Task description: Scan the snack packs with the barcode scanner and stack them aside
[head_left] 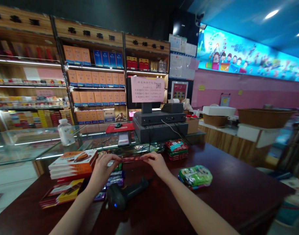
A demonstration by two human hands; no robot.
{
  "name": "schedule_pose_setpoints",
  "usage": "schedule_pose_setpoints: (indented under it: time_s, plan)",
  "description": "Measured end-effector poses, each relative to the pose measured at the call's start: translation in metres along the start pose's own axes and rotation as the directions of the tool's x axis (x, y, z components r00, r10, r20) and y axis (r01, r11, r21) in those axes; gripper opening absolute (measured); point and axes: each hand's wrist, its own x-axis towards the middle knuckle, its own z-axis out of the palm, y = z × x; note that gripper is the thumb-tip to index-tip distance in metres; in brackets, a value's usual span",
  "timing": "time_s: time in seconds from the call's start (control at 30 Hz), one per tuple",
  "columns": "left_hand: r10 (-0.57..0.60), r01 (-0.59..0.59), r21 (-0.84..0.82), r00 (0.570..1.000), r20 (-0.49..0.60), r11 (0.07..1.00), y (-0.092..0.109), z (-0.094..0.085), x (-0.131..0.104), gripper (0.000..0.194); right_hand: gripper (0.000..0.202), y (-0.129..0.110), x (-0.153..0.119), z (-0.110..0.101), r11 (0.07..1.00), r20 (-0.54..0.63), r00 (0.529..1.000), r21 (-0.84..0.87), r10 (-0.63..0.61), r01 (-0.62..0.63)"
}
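Between my two hands a slim red packet (132,159), seen nearly edge-on, is held level above the dark wooden counter (161,209). My left hand (105,166) pinches its left end, and my right hand (156,163) pinches the right end. Below it lies a black barcode scanner (124,194) with a blue light. Several purple and blue packs (115,179) lie beside my left wrist, partly covered by it. To the right of my right hand sits a stack of red and green packets (176,149). Nearer me on that side is a green package (195,176).
Stacked orange-and-white boxes (72,163) and red-and-yellow boxes (63,192) stand at the left. A cash register (159,122) with a pink notice (147,89) is ahead. A white bottle (66,132) stands on the glass showcase (48,147). Goods shelves (96,67) line the back.
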Motion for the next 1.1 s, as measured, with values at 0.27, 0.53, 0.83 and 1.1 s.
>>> schedule_pose_setpoints:
  time_s: [0.27, 0.53, 0.83, 1.1]
  plan:
    - [0.122, -0.124, 0.054, 0.991, 0.046, 0.991, 0.027, 0.021, 0.016, 0.01, 0.025, 0.002, 0.0, -0.039, 0.984, 0.055, 0.994, 0.146, 0.091, -0.098]
    - [0.106, -0.117, 0.073, 0.986, 0.132, 0.991, 0.057, 0.056, 0.042, 0.014, 0.036, 0.005, 0.003, -0.088, 0.981, 0.001, 0.985, 0.081, 0.174, -0.174]
    - [0.026, -0.031, 0.032, 0.985, 0.17, 0.999, 0.09, 0.108, 0.064, 0.014, 0.04, -0.008, 0.004, -0.139, 0.954, -0.118, 0.947, 0.024, 0.298, -0.298]
    - [-0.056, 0.064, -0.044, 0.985, 0.163, 0.997, 0.107, 0.153, 0.078, 0.017, 0.046, 0.011, 0.012, -0.167, 0.956, -0.139, 0.946, 0.066, 0.292, -0.285]
